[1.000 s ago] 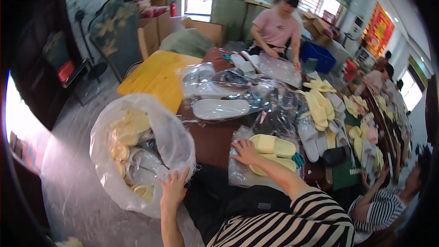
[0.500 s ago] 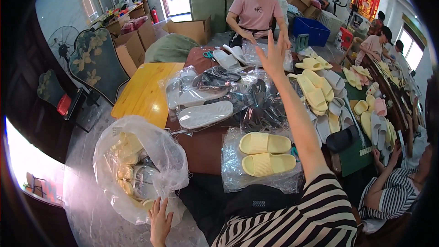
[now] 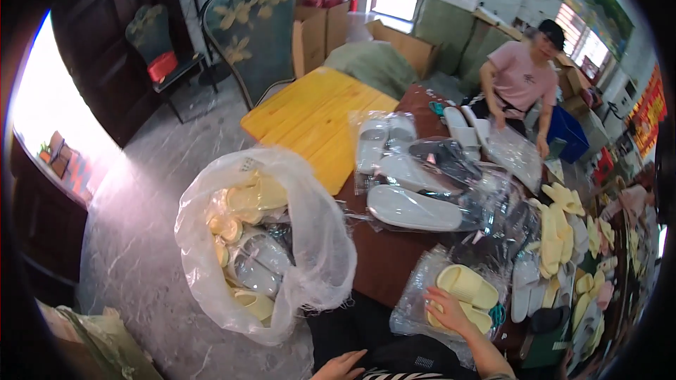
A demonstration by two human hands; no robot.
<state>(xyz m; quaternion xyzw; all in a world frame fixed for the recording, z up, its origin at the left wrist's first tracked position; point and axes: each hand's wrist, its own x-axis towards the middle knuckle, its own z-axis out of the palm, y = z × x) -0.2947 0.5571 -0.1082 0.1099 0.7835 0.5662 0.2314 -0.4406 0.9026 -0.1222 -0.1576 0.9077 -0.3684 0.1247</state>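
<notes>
A pair of pale yellow slippers [image 3: 470,283] lies on a flat clear plastic bag [image 3: 410,312] at the table's near edge. My right hand [image 3: 448,311] rests across the nearer slipper, fingers stretched and slightly apart. Over my lap is my left hand [image 3: 341,365], its fingers extended and holding nothing. A large translucent sack [image 3: 327,239] stands open to the left of the table, containing bagged yellow slippers [image 3: 257,197] and a bagged grey-white pair [image 3: 259,265]. Teal-handled scissors [image 3: 498,314] lie beside the yellow pair, partly covered.
Bagged white slippers [image 3: 414,208] and dark ones [image 3: 451,158] are heaped on the brown table [image 3: 380,260]. More yellow slippers [image 3: 556,239] and grey ones line the right. Across the table a person in pink [image 3: 522,77] handles a clear bag. A yellow wooden table [image 3: 310,123] adjoins.
My right hand has come down from its raised reach over the table onto the yellow slippers. My left hand has moved from beside the sack to my lap. The view has turned left.
</notes>
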